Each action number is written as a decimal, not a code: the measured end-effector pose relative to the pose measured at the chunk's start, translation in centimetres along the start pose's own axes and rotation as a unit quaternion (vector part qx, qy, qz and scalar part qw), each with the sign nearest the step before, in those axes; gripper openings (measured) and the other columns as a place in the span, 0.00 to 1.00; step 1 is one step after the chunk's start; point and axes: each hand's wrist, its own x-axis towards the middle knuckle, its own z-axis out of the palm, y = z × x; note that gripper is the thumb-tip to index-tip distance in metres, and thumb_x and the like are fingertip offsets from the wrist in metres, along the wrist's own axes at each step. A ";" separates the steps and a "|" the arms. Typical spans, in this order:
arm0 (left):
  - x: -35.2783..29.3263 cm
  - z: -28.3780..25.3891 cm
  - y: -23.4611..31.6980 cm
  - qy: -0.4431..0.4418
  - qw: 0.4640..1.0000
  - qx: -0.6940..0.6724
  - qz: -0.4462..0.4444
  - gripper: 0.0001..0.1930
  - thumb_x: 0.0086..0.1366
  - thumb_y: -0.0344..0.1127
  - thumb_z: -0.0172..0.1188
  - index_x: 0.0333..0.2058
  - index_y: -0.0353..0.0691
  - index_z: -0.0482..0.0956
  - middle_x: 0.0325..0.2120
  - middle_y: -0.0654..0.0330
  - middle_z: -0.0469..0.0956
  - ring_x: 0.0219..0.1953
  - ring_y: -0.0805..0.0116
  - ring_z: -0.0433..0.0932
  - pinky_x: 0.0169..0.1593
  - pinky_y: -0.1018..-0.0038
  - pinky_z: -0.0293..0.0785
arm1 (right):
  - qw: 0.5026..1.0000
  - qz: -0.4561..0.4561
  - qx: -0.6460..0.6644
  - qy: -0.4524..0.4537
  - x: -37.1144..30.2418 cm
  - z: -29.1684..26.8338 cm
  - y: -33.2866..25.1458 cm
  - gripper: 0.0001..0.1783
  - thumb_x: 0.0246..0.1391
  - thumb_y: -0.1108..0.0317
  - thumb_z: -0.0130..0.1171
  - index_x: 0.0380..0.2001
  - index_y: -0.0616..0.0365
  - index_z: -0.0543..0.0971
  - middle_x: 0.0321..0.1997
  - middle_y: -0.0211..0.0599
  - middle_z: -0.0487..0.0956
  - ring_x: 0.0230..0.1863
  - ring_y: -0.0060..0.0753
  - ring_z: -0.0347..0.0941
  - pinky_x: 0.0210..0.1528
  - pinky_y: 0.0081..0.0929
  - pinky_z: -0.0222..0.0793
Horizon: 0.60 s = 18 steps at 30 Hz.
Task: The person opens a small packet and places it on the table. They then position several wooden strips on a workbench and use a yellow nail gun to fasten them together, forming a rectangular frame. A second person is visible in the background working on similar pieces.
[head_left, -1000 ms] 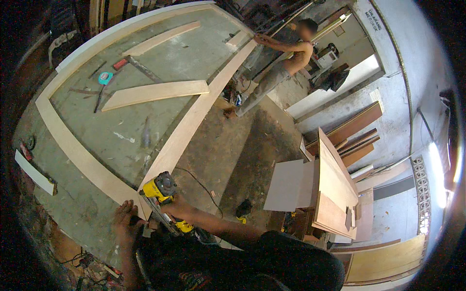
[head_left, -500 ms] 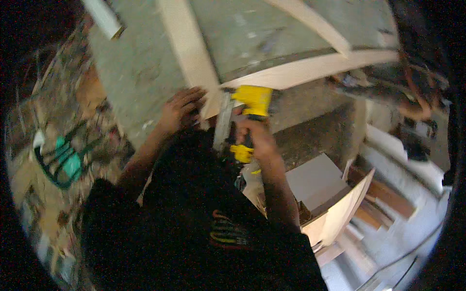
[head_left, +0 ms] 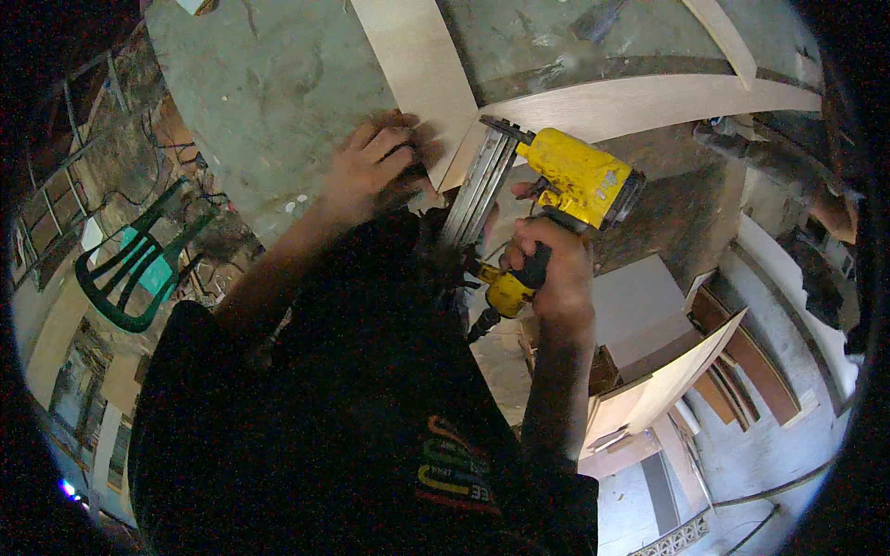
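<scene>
My right hand (head_left: 556, 269) is wrapped round the handle of a yellow pneumatic nail gun (head_left: 579, 181). The gun's long metal magazine (head_left: 479, 190) slants down toward my body, its upper end near the joint of two pale wooden boards. One is a straight board (head_left: 422, 69) running away from me; the other is a curved strip (head_left: 630, 107) extending to the right. My left hand (head_left: 380, 167) is beside the near end of the straight board, fingers apart and a little blurred. Whether it touches the board I cannot tell.
A worn greenish tabletop (head_left: 278, 120) lies under the boards. Another wooden strip (head_left: 723, 37) meets the curved one at the far right. On the left stands a green plastic chair (head_left: 125, 287). At lower right are a light panel (head_left: 640, 306), an upright plywood sheet (head_left: 663, 385) and wood offcuts (head_left: 756, 371).
The nail gun has tilted, its body now pointing lower right, and my right hand has turned with it. My left hand's fingers have spread. The whole view has shifted.
</scene>
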 end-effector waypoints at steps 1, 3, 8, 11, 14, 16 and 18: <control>-0.1 0.1 0.0 0.009 1.000 0.000 -0.004 0.21 0.49 0.45 0.74 0.41 0.44 0.82 0.45 0.62 0.79 0.56 0.54 0.77 0.58 0.62 0.77 | 1.000 0.011 0.003 0.008 -0.1 0.1 0.0 0.25 0.50 0.73 0.59 0.54 0.57 0.77 0.19 0.25 0.65 0.19 0.27 0.65 0.27 0.31 0.65; -0.2 0.2 0.0 0.013 1.000 0.003 -0.006 0.21 0.48 0.45 0.75 0.40 0.45 0.82 0.44 0.62 0.79 0.55 0.54 0.77 0.56 0.62 0.77 | 1.000 0.021 0.002 0.018 -0.2 0.2 -0.1 0.24 0.50 0.73 0.59 0.54 0.57 0.77 0.19 0.25 0.65 0.18 0.27 0.65 0.27 0.30 0.65; -0.4 0.6 -0.4 0.024 1.000 -0.012 -0.006 0.21 0.47 0.45 0.76 0.38 0.45 0.81 0.43 0.62 0.79 0.54 0.54 0.77 0.53 0.62 0.78 | 0.999 0.028 -0.002 0.029 -0.3 0.3 0.2 0.24 0.49 0.71 0.60 0.52 0.57 0.76 0.18 0.25 0.65 0.18 0.27 0.65 0.27 0.30 0.65; -0.5 0.7 -0.4 0.023 1.000 -0.006 -0.009 0.21 0.46 0.44 0.76 0.38 0.46 0.81 0.43 0.62 0.79 0.54 0.54 0.77 0.52 0.62 0.79 | 0.999 0.000 -0.017 0.027 -0.3 0.4 0.5 0.23 0.49 0.71 0.60 0.51 0.58 0.76 0.18 0.25 0.65 0.18 0.27 0.65 0.27 0.31 0.65; -0.6 0.8 -0.5 0.007 1.000 -0.011 -0.009 0.25 0.46 0.48 0.77 0.42 0.43 0.84 0.46 0.57 0.81 0.54 0.46 0.78 0.53 0.57 0.79 | 0.999 0.004 -0.027 0.040 -0.3 0.4 0.5 0.23 0.48 0.71 0.60 0.51 0.58 0.76 0.18 0.25 0.65 0.18 0.28 0.65 0.27 0.31 0.65; -0.6 0.8 -0.5 0.017 1.000 0.007 0.003 0.23 0.46 0.46 0.76 0.39 0.45 0.82 0.45 0.61 0.79 0.54 0.53 0.78 0.51 0.62 0.80 | 0.998 0.017 -0.021 0.048 -0.3 0.4 0.5 0.23 0.48 0.71 0.60 0.51 0.58 0.76 0.18 0.25 0.64 0.18 0.28 0.65 0.27 0.32 0.66; -0.6 0.9 -0.5 0.023 1.000 0.015 0.006 0.22 0.45 0.46 0.76 0.37 0.47 0.80 0.44 0.63 0.78 0.54 0.56 0.77 0.50 0.64 0.80 | 0.998 0.023 -0.015 0.049 -0.3 0.4 0.4 0.23 0.49 0.71 0.60 0.51 0.58 0.76 0.18 0.25 0.64 0.18 0.28 0.65 0.27 0.32 0.67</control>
